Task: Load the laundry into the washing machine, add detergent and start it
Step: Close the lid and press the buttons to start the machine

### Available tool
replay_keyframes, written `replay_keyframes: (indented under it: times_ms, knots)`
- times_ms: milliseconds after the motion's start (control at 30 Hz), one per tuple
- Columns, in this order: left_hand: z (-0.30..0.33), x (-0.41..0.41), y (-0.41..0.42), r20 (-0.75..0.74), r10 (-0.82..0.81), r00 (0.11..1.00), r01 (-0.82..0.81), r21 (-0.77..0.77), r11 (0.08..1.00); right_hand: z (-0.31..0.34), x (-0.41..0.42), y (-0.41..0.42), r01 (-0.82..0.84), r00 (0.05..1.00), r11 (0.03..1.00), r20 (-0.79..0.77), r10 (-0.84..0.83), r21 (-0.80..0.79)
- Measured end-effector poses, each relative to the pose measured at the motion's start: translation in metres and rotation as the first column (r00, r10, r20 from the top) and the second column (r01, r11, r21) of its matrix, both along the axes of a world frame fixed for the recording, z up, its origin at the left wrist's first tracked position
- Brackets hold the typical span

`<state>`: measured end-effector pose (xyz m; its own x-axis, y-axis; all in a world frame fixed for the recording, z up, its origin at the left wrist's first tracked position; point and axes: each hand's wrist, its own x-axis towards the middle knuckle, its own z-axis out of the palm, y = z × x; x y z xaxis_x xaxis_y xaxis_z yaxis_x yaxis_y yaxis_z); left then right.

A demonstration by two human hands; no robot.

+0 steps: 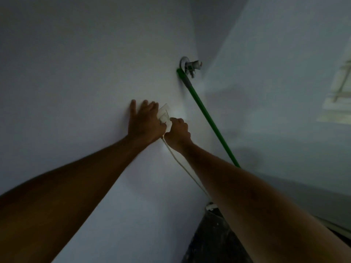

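Reaching: both bare arms stretch up to a white wall socket (163, 113) at centre frame.
Left hand (144, 121): fingers spread straight, pressed flat on the wall (76, 73) over the socket's 9 o'clock edge.
Right hand (177, 131): curled tight round the plug at the socket's 5 o'clock corner; plug itself hidden.
Power cord (182, 168): white, trailing toward 5 o'clock under the right forearm.
Tap (190, 66): at 1 o'clock, green hose (209, 118) running down from it.
Light: dim.

green hose (207, 118), white cord (176, 160) (wall (76, 73) white)
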<state>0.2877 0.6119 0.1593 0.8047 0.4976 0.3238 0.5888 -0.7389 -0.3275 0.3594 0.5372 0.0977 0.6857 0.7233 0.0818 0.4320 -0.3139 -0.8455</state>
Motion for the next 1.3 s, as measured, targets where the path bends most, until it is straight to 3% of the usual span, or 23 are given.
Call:
replay_keyframes:
  times_ms: [167,300,400,533,900,1300]
  knots:
    - [0.002,-0.021,-0.02,0.305,-0.187,0.934,0.216,-0.062,0.974,0.028,0.002,-0.037,-0.04,0.996,0.999,0.074,0.041,-0.015]
    - [0.007,-0.043,-0.057,0.379,-0.092,0.921,0.165,-0.165,0.972,0.047,-0.012,-0.07,-0.029,0.977,0.999,0.209,0.033,-0.022]
    - [0.014,-0.056,-0.091,0.447,-0.025,0.894,0.15,-0.245,0.958,0.058,-0.025,-0.096,-0.009,0.914,0.996,0.405,0.042,-0.084]
    - [0.031,-0.072,-0.149,0.551,0.035,0.834,0.205,-0.367,0.907,0.073,-0.038,-0.144,0.056,0.837,0.99,0.547,0.022,-0.126]
    - [0.039,-0.097,-0.278,0.639,-0.117,0.76,0.419,-0.345,0.84,0.096,-0.063,-0.295,0.218,0.764,0.965,0.64,-0.075,-0.147]
    - [0.023,-0.106,-0.431,0.656,-0.186,0.732,0.56,-0.423,0.712,0.088,-0.094,-0.462,0.369,0.697,0.911,0.704,-0.138,-0.187]
